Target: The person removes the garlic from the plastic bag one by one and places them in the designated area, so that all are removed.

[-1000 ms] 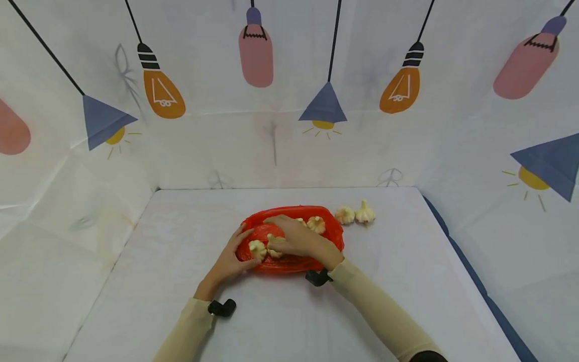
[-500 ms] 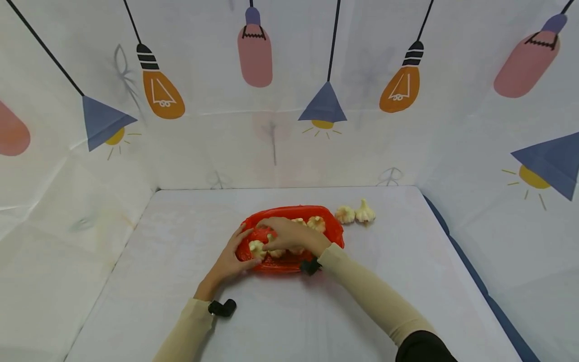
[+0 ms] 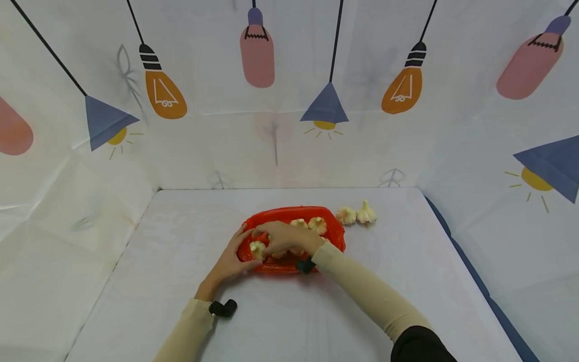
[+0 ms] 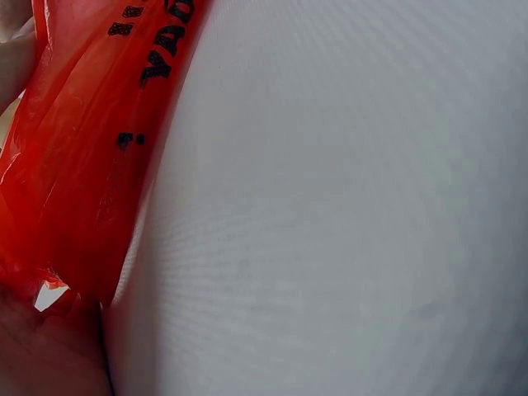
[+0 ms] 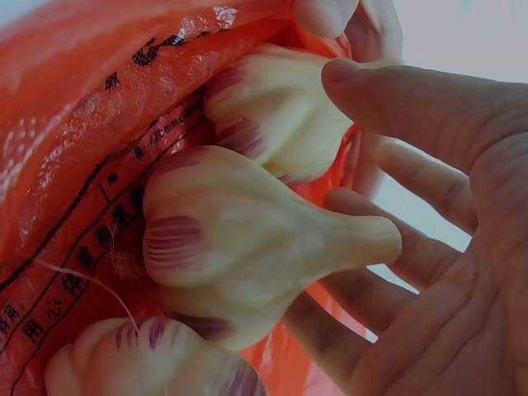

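Observation:
A red plastic bag (image 3: 336, 232) lies spread wide on the table with several garlic bulbs (image 3: 317, 225) inside. My left hand (image 3: 227, 261) holds the bag's left rim, thumb at the near side and fingers farther back. Over the bag's left part reaches my right hand (image 3: 286, 237). Its thumb (image 5: 371, 87) touches the upper garlic bulb (image 5: 280, 111) in the right wrist view, while the other fingers spread loosely behind a second garlic bulb (image 5: 239, 239) with a long stem. In the head view, the right hand covers some of the bulbs.
Outside the bag, two more garlic bulbs (image 3: 356, 214) sit side by side just beyond its right end. The white table (image 3: 389, 261) meets a lamp-patterned cloth wall (image 3: 289, 151) at the back and sides.
My right hand has shifted left across the bag, from near its middle toward the leftmost bulb, uncovering bulbs behind it. The left hand stays at the rim.

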Motion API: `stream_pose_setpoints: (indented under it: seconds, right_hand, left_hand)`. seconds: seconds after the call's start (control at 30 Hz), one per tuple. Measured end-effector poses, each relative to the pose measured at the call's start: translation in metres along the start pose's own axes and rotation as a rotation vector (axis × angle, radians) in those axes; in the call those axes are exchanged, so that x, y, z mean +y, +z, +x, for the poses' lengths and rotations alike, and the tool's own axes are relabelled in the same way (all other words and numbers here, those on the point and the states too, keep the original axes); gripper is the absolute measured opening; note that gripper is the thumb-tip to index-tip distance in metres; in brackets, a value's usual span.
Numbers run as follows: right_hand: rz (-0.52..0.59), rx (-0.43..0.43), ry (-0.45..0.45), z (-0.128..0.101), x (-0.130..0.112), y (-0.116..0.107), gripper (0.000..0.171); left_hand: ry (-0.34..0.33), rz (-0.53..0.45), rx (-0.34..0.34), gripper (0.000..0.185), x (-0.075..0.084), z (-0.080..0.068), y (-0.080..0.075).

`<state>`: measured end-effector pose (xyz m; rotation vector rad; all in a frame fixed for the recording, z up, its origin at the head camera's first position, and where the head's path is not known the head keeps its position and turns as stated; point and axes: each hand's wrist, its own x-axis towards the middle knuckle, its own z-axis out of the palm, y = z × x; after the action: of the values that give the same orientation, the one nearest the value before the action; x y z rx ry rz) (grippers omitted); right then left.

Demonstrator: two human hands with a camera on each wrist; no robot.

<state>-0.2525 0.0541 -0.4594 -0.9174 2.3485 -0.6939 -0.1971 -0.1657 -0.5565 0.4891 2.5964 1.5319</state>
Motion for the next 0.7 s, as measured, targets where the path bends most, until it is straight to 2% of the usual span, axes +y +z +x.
stream_pose_setpoints:
  seconds: [0.27,0.4,0.53,0.7]
  right_hand:
    - [0.086,-0.041,0.043,0.001,0.0,0.004,0.049]
    - [0.127,-0.047,0.035,0.004,0.003,0.008,0.042]
    - [0.091,-0.035,-0.009,0.007,0.006,0.013,0.039]
    - [-0.002,-0.011,-0.059,0.011,0.008,0.015,0.038]
  left_hand:
    - [0.037,-0.015,0.004,0.087,0.002,-0.001,0.001]
    - [0.04,-0.015,0.008,0.087,0.001,-0.002,0.0]
    - [0.045,-0.007,0.02,0.088,0.003,-0.003,0.001]
    - [0.044,-0.033,0.023,0.088,0.015,-0.004,0.001]
